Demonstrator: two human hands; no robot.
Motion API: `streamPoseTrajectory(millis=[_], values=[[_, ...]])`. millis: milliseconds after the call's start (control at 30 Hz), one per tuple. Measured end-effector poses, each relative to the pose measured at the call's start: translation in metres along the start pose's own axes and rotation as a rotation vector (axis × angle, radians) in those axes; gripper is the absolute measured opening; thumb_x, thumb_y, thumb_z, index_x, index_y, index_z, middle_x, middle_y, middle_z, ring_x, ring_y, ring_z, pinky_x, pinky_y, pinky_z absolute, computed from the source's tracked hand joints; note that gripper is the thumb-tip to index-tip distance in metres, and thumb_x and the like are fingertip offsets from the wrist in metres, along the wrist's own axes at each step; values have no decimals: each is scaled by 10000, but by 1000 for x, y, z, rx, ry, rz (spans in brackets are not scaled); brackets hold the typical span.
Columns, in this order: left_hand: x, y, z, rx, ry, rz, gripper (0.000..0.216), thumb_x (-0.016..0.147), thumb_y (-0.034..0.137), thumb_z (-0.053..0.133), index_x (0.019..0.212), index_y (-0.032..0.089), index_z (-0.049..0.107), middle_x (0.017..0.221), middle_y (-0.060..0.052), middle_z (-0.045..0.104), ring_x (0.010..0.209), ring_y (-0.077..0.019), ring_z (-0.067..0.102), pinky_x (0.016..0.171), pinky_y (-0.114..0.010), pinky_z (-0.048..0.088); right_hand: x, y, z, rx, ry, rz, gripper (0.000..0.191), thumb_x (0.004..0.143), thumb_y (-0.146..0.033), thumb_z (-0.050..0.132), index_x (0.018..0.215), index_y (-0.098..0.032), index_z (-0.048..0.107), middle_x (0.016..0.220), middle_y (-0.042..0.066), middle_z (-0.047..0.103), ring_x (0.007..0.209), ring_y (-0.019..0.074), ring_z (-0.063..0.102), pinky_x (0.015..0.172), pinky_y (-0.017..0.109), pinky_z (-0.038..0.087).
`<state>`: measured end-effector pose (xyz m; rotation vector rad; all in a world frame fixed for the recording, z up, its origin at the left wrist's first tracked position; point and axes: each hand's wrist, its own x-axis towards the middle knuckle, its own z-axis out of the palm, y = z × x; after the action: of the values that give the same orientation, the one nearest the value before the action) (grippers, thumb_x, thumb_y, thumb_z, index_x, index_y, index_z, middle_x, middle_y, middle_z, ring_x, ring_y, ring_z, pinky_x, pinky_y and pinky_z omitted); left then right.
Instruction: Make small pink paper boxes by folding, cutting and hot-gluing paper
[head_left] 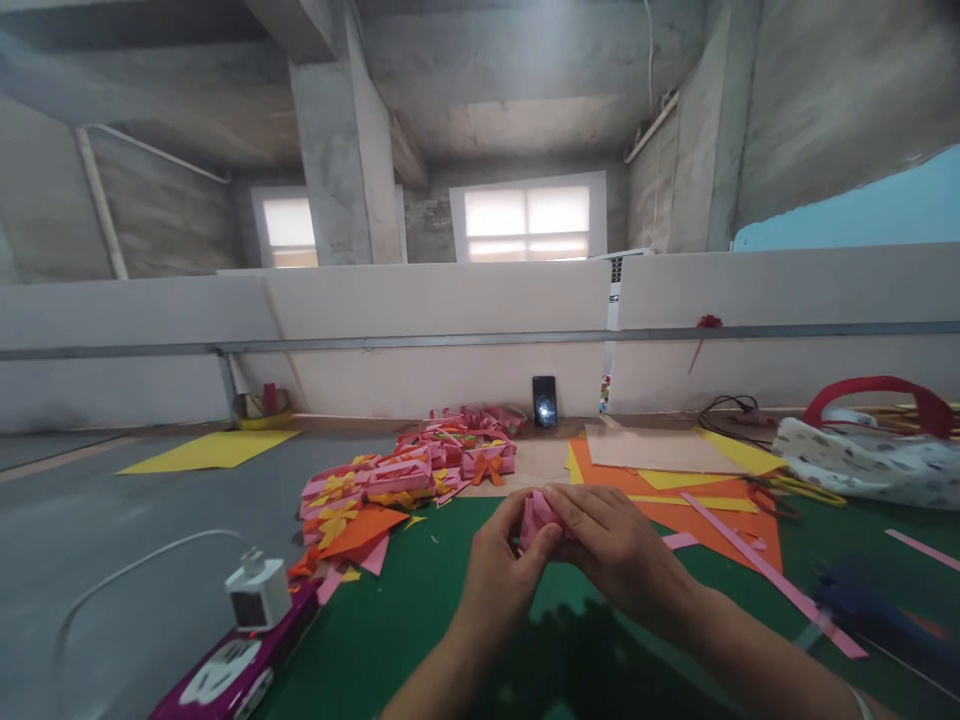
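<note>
Both hands meet above the green mat [420, 600] near the middle of the view. Between them is a small folded piece of pink paper [535, 517]. My left hand [501, 555] grips it from the left, with the thumb across its front. From the right, my right hand [611, 535] presses its fingers on the same piece, and its lower fingers are partly hidden. A pink paper strip [681, 541] lies just beyond the right wrist. A long pink strip [780, 580] stretches across the mat to the right.
A heap of pink, orange and yellow paper pieces [420, 465] lies left of the hands. Orange sheets [720, 520] are at the right. A phone [545, 400] leans on the partition. A glue gun [877, 610], purple power strip [247, 660] and white charger [257, 592] are nearer.
</note>
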<state>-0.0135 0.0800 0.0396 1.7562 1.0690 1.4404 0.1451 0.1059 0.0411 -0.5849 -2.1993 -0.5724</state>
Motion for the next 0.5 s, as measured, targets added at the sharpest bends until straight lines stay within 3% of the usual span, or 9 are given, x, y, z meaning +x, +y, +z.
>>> streamPoseTrajectory(millis=[500], values=[[0,1,0,-2,-1,2,272,756,257,561,1011,161,566,979,-58,654,903,-207,581,802,-284,439,-2,0,4,-59,-18,-13,452,841,-230,543,1260,-90,452,1123,163,612,1018,252,571,779,401,510]])
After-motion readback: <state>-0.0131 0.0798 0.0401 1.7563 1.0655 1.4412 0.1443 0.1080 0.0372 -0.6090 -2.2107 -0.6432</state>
